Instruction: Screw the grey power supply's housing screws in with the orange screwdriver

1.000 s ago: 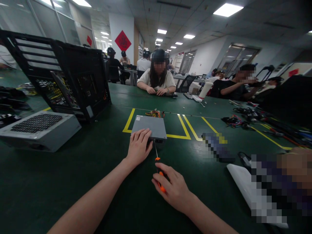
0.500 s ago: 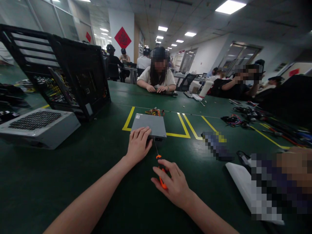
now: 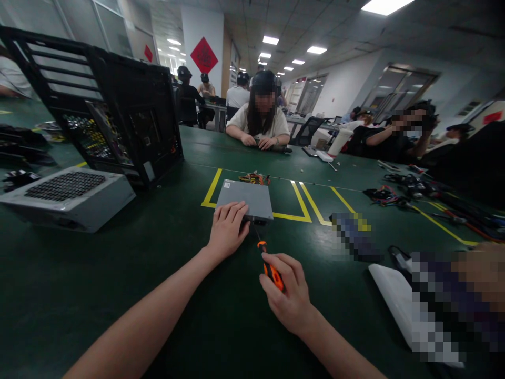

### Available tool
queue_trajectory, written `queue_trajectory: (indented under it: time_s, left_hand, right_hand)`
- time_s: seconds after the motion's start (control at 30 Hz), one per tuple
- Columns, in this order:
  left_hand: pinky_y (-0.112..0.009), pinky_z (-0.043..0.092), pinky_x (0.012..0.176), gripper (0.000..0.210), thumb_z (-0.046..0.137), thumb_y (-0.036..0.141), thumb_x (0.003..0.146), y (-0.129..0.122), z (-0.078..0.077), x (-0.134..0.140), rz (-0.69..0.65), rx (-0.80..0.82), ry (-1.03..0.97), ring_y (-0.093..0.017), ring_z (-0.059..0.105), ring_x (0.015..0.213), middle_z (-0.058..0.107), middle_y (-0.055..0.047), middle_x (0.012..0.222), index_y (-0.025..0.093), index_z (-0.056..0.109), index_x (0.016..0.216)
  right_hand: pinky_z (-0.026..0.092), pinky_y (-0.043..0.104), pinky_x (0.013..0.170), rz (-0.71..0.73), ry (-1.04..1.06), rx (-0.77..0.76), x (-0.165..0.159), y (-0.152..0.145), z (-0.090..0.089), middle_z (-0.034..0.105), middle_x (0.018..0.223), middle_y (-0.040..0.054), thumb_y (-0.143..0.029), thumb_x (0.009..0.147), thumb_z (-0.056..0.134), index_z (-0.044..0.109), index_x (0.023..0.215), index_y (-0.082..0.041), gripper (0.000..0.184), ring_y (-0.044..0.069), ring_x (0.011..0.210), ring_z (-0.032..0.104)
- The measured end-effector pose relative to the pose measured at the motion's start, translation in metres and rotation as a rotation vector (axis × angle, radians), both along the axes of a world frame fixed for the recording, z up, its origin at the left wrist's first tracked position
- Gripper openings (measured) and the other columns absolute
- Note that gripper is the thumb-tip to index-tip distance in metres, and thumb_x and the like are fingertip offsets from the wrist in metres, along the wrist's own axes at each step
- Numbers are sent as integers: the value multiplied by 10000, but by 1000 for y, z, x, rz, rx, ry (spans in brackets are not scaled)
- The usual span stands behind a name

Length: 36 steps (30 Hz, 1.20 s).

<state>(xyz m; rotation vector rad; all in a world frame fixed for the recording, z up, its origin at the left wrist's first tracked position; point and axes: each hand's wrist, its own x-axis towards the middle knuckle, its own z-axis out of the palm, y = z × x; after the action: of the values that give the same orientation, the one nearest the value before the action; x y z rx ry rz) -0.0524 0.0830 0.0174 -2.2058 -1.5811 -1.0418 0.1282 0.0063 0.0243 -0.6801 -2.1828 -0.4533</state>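
Note:
A flat grey computer power supply point(image 3: 246, 196) lies on the green table, a bundle of coloured cables point(image 3: 255, 179) at its far side. My left hand point(image 3: 229, 226) grips its near left part, fingers on the top and thumb at the near side. In my right hand point(image 3: 290, 292) is an orange and black screwdriver point(image 3: 272, 273), held by its handle between thumb and fingers. Its thin shaft points at the near face of the power supply, beside my left thumb. Whether the tip sits in a screw is too small to tell.
On the left stand an open black computer case point(image 3: 130, 116) and a larger grey power supply point(image 3: 74, 197) with a vented top. Yellow tape point(image 3: 292, 217) marks the table. Cables and tools point(image 3: 410, 187) lie at the right, near a white object point(image 3: 398, 300). A person point(image 3: 260, 116) sits opposite.
The fingers of my right hand, spread loosely around the screwdriver handle before, have closed on it. My left hand keeps its hold on the power supply. The whole view has shifted slightly.

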Motion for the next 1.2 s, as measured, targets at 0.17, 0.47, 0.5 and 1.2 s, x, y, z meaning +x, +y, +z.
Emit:
queue_trajectory:
  time_s: [0.17,0.47,0.5,1.2]
  left_hand:
    - [-414,284,991,361,473,278,847,0,-1,1,6,5,-1,-230,419,1170,530,-63,1255,203,484,1199]
    - [-407,275,998,354,468,275,851,0,-2,1,6,9,-8,-227,419,1172,526,-60,1260,204,486,1197]
    - [-409,275,998,354,467,275,851,1,-2,1,6,6,-10,-228,419,1172,526,-60,1260,206,486,1198]
    - [-404,282,995,353,485,274,842,1,-2,1,15,19,-2,-225,426,1164,538,-59,1246,201,494,1187]
  right_hand:
    - [538,378,800,63,-43,-2,-2,5,0,498,1252,129,-92,752,603,547,915,-197,202,249,1137,477]
    - [524,429,883,98,-16,-8,-2,9,-5,354,1388,125,-38,754,558,477,1051,-191,344,264,1232,414]
    - [526,430,881,69,-9,0,-2,10,-5,370,1372,106,-55,747,581,491,1033,-212,339,265,1227,416]
    - [549,380,841,95,-2,82,-2,13,0,369,1264,129,-16,716,596,522,1018,-164,345,257,1164,453]
